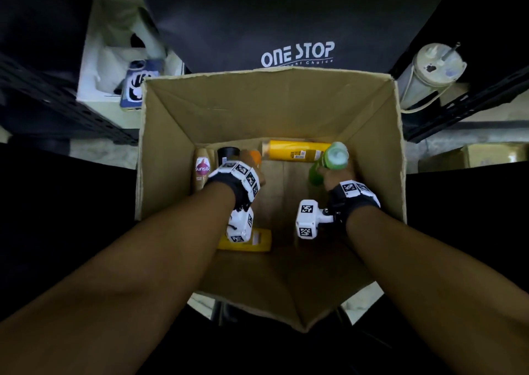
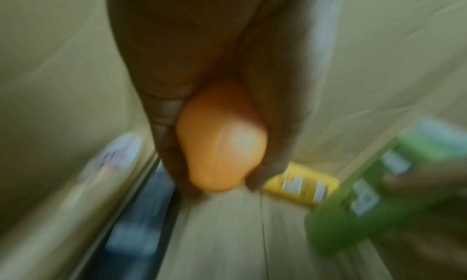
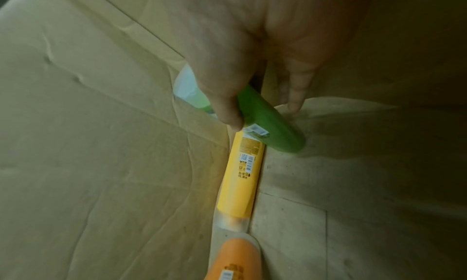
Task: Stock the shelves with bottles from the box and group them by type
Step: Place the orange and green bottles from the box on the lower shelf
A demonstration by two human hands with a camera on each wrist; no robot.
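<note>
Count inside the cardboard box (image 1: 169, 151), head view: six bottles. One green bottle (image 1: 332, 160), one orange bottle (image 1: 254, 155), two yellow bottles, the far one (image 1: 294, 150) lying along the back wall, the near one (image 1: 257, 241) partly under the left wrist camera; one Sunsilk bottle (image 1: 202, 170) against the left wall; one dark-capped bottle (image 1: 228, 153) beside it.

Left hand (image 1: 243, 171): fingers (image 2: 164, 112) wrapped round the orange bottle's body. Right hand (image 1: 333, 175): fingers curled round the green bottle, which is tilted, pale cap uppermost, its lower end close to the box floor.

Left wrist view, heavily blurred: shows the orange bottle's rounded end protruding past the grip, which the head view hides behind the wrist band.

Right wrist view: shows the thumb (image 3: 227, 112) over the green bottle's label and the far yellow bottle's barcode; the near yellow bottle is out of its frame.

Outside the box: black sheet printed "ONE STOP" (image 1: 297, 54).
</note>
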